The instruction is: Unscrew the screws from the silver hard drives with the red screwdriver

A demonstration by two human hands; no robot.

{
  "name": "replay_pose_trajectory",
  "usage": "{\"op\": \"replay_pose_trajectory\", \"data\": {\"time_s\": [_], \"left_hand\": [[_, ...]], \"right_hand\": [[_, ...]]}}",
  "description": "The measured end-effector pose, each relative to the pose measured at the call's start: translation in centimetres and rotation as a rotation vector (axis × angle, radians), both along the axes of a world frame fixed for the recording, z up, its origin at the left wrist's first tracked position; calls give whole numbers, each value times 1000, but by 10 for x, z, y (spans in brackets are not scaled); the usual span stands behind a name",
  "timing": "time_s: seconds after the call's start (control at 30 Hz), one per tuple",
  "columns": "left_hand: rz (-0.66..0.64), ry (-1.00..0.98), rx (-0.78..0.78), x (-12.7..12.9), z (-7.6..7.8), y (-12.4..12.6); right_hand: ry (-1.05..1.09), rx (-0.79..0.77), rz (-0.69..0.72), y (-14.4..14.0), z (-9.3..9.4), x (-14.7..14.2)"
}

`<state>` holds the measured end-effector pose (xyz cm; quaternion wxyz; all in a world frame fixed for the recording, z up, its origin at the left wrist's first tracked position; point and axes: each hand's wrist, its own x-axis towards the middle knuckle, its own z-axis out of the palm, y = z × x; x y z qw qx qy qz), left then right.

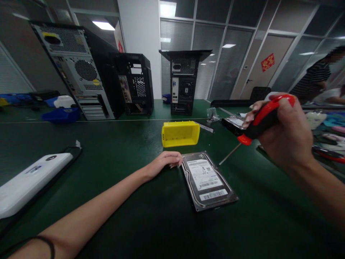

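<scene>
The hard drive [208,180] is lying flat, label up, on the green counter [121,151], and everything is turning around it. The left hand [164,162] is resting palm down on the counter at the drive's left upper corner, fingers [176,160] lightly curled together and touching that corner, holding nothing. The right hand [285,133] is hovering above and to the right of the drive, its grip wrapped tight around the red-and-black handle of a screwdriver [258,124]; the thin shaft is slanting down and leftward, its tip hanging just off the drive's upper right edge, and I cannot tell whether it is touching. Just beyond the drive a yellow bin [180,133] is lying on its side. Farther back from the drive, three computer towers [185,82] are standing with their rear panels facing this way. Far left of the drive, a white device [29,180] is lying on a black tray. Right of the drive, in the background, another person [314,81] in a striped shirt is bending over.
</scene>
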<state>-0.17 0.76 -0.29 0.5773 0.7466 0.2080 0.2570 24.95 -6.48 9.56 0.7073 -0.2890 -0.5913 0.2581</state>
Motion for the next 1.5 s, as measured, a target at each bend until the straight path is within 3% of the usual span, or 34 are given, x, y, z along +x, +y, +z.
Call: {"op": "replay_pose_trajectory", "data": {"time_s": [0.17,0.37,0.6,0.93,1.5], "left_hand": [[9,21,20,1,1,-1],[12,33,44,0,0,0],[30,35,59,1,-2,0],[35,32,59,1,-2,0],[-8,25,17,-2,1,-2]], "right_hand": [[-7,48,-10,0,1,0],[18,-3,48,-5,1,-1],[90,-6,-29,9,-1,6],[55,-43,100,0,1,5],[57,-31,44,4,0,2]]}}
